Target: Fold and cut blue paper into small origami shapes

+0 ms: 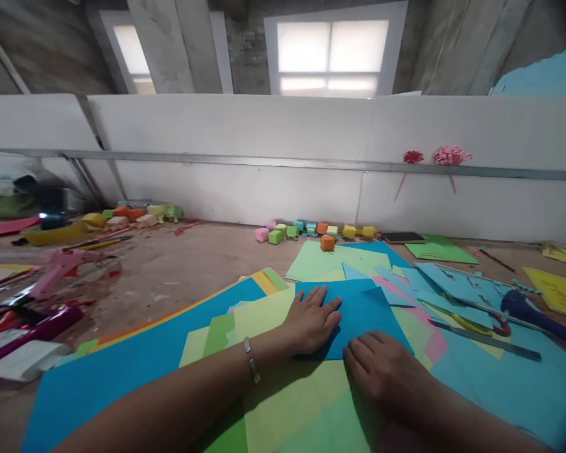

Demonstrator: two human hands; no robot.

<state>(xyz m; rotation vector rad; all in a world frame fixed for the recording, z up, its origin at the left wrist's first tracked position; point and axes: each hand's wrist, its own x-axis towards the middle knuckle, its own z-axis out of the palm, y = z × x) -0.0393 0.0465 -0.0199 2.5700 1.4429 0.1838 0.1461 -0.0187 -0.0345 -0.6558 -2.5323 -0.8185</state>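
Note:
A dark blue sheet of paper [358,306] lies on a spread of coloured sheets in front of me, with a fold or overlap line near its right corner. My left hand [312,319], a bracelet on its wrist, rests flat across the left part of the blue sheet with fingers spread. At the sheet's near edge is my right hand [382,365], fingers curled together against the paper; the fingertips are partly hidden. Pale green sheets [283,402] lie under both hands. A larger blue sheet [117,371] reaches out to the left beneath them.
Small paper cubes [327,243] stand near the white wall panel. Right are light blue sheets [538,377], a metal ruler [485,340], a dark blue-handled tool [532,314] and a phone-like dark slab [403,238]. Left are a pink glue gun [56,267] and a white block [28,360].

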